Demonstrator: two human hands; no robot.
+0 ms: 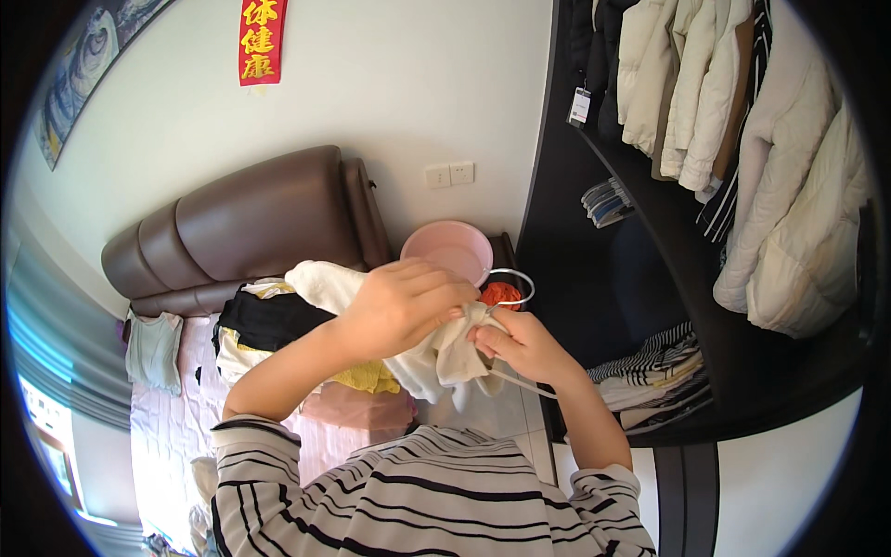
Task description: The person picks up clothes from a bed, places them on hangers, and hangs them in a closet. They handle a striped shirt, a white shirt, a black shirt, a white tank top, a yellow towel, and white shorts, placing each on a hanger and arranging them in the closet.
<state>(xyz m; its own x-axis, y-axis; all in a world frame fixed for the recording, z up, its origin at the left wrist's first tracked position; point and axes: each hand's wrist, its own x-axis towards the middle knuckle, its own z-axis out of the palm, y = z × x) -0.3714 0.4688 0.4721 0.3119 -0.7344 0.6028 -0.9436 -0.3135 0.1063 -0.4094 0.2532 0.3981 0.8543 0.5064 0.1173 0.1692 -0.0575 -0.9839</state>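
A cream-coloured garment point(456, 355) hangs bunched between my two hands in front of my chest. My left hand point(411, 306) lies over its upper part, with the fingertips at the gathered cloth near the hanger's neck. My right hand point(522, 341) pinches the cloth on the other side, thumb against fingers. A clothes hanger point(532, 285) is partly inside the garment; its metal hook points up and right, and one light arm shows below my right hand. The rest of the hanger is hidden by cloth and hands. A pale sleeve-like part extends left behind my left forearm.
Folded clothes point(271, 320) in black, white and yellow lie on the bed point(156, 432) by a brown headboard point(264, 209). A pink basin point(445, 244) and a red-orange item point(501, 296) are beyond my hands. At right, a dark wardrobe point(640, 264) holds jackets point(703, 90), spare hangers point(607, 203) and stacked clothes point(654, 376).
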